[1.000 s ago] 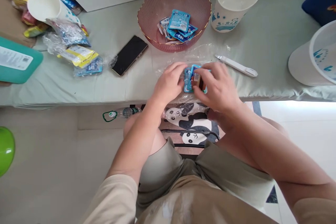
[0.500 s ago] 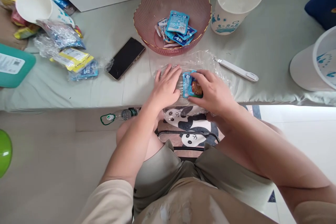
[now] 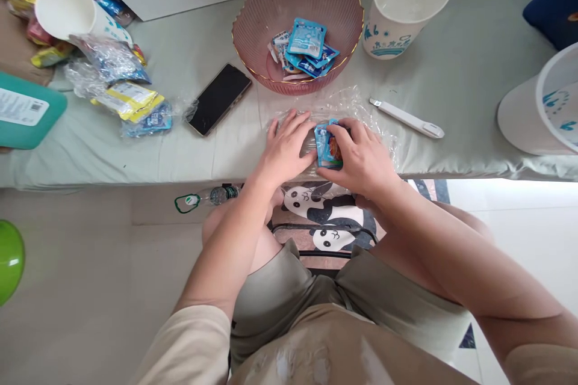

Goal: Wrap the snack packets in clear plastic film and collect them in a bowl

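My right hand [image 3: 361, 156] is closed around a small stack of blue snack packets [image 3: 329, 144] at the table's front edge. My left hand [image 3: 286, 147] lies flat with fingers spread on a clear plastic bag [image 3: 356, 105], just left of the packets and touching them. The bag is crumpled under both hands. Behind them a pink ribbed bowl [image 3: 257, 24] holds several more blue packets [image 3: 307, 45].
A black phone [image 3: 220, 98] lies left of the bowl and a white pen-like tool [image 3: 406, 118] lies right of my hands. White cups [image 3: 404, 3] [image 3: 67, 9] [image 3: 548, 102], a pile of wrapped snacks [image 3: 121, 93] and a teal box [image 3: 27, 111] stand around. A water bottle [image 3: 208, 195] lies below the table edge.
My left hand let go of the packets and spread flat on the plastic bag. My right hand kept the stack and shifted it slightly.
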Motion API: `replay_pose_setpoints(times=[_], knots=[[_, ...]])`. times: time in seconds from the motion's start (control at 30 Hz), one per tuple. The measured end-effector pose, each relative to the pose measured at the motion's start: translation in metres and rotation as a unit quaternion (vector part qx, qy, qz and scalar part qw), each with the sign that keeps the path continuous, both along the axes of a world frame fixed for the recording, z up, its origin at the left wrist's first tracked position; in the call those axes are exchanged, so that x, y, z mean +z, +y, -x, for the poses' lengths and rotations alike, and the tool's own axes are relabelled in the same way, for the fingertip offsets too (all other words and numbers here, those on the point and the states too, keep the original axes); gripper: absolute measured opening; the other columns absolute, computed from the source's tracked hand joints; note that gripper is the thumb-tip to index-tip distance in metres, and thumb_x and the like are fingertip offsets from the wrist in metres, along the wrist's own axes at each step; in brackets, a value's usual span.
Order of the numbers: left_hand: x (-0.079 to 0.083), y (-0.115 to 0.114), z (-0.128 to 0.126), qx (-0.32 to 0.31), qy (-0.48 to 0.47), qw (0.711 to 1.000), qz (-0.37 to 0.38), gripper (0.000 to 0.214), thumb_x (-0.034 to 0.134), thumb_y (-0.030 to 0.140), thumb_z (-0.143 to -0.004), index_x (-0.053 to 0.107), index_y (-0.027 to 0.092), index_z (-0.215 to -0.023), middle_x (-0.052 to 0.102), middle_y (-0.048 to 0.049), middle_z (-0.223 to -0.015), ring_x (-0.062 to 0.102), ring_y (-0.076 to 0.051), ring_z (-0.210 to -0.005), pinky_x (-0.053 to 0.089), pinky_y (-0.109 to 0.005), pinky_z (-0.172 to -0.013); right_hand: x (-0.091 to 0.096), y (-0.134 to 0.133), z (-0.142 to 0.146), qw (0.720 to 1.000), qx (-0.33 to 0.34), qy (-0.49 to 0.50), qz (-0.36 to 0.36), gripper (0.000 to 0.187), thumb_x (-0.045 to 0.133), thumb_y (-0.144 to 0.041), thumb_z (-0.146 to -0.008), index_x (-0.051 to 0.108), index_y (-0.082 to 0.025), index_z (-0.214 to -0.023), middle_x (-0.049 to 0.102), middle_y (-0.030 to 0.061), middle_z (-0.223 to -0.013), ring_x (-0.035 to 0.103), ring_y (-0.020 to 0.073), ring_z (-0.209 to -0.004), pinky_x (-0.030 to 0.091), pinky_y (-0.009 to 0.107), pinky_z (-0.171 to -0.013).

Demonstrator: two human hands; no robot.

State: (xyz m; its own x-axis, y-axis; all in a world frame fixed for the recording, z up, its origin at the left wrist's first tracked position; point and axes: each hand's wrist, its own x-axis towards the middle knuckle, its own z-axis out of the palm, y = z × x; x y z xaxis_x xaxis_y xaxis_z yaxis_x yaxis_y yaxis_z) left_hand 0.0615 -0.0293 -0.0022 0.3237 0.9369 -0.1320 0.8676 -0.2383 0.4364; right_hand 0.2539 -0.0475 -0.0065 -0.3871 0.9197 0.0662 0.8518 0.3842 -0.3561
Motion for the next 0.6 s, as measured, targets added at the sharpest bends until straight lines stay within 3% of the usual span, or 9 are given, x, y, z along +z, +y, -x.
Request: replay_pose_setpoints(times=[0.13, 0.27, 0.43, 0.53, 0.6], knots=[[-0.002, 0.0, -0.001, 0.009, -0.013, 1.0, -0.013, 0.052, 0.067, 0.032, -0.094, 0.058, 0.024, -0.145, 0.048, -0.0123, -0.167, 0.032, -0.033, -0.163, 0.018, -0.06, -0.134, -0.002, 0.0, -0.005, 0.999, 0.013, 0.031, -0.002, 0.072, 0.068, -0.043, -0.08, 0.053, -0.017, -0.145, 0.055, 0.0239, -0.146, 0.06, 0.0431, -0.122, 0.052, 0.06, -0.098], [-0.002, 0.001, -0.003, 0.023, -0.019, 0.999, -0.014, 0.048, 0.064, 0.036, -0.097, 0.06, 0.021, -0.142, 0.051, -0.0132, -0.165, 0.034, -0.033, -0.162, 0.018, -0.06, -0.134, -0.002, 0.005, -0.01, 0.996, 0.014, 0.091, 0.005, 0.064, 0.06, -0.027, -0.079, 0.055, -0.017, -0.142, 0.06, 0.0217, -0.144, 0.063, 0.0384, -0.124, 0.054, 0.055, -0.101], [-0.003, -0.001, -0.004, 0.019, -0.016, 0.999, -0.021, 0.049, 0.068, 0.036, -0.095, 0.061, 0.021, -0.141, 0.049, -0.0124, -0.166, 0.033, -0.034, -0.162, 0.017, -0.061, -0.134, 0.004, 0.011, -0.029, 0.971, -0.092, 0.215, 0.049, 0.047, 0.053, -0.029, -0.087, 0.062, -0.022, -0.133, 0.073, 0.0128, -0.122, 0.069, 0.0318, -0.11, 0.057, 0.053, -0.096], [-0.003, -0.004, -0.004, 0.012, -0.013, 0.999, -0.029, 0.049, 0.066, 0.035, -0.095, 0.061, 0.021, -0.142, 0.048, -0.0116, -0.167, 0.032, -0.035, -0.162, 0.019, -0.062, -0.133, 0.015, 0.008, -0.049, 0.941, -0.133, 0.305, 0.065, 0.048, 0.034, -0.031, -0.097, 0.058, -0.025, -0.138, 0.072, 0.0117, -0.112, 0.071, 0.0323, -0.109, 0.06, 0.054, -0.085], [-0.002, -0.005, -0.004, 0.006, -0.011, 1.0, -0.029, 0.048, 0.064, 0.034, -0.096, 0.06, 0.023, -0.142, 0.047, -0.0107, -0.168, 0.03, -0.034, -0.163, 0.02, -0.063, -0.133, 0.025, 0.006, -0.06, 0.953, -0.105, 0.283, 0.03, 0.058, 0.016, -0.026, -0.1, 0.053, -0.025, -0.144, 0.07, 0.0141, -0.109, 0.072, 0.0336, -0.111, 0.06, 0.054, -0.078]])
